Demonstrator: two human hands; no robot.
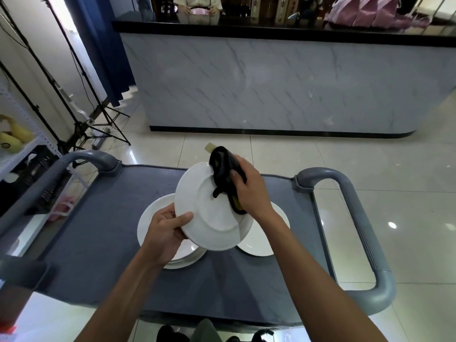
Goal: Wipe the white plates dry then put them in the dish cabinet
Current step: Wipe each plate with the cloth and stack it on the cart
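Two hands work above the cart [103, 243]: left hand [165, 233] pinches the tilted white plate [212, 213] at its near-left rim; right hand [249, 188] clutches the dark cloth [222, 174] against its far-right face.

Your raised plate [212, 218] hides much of the stack [153, 218] and the lone plate [261, 245] beneath it. Your right hand [249, 191] covers part of the cloth [222, 166]. The stack's count is unclear.

No text, label, brand, number or sign can be read anywhere here; every marking in view is too small or blurred.
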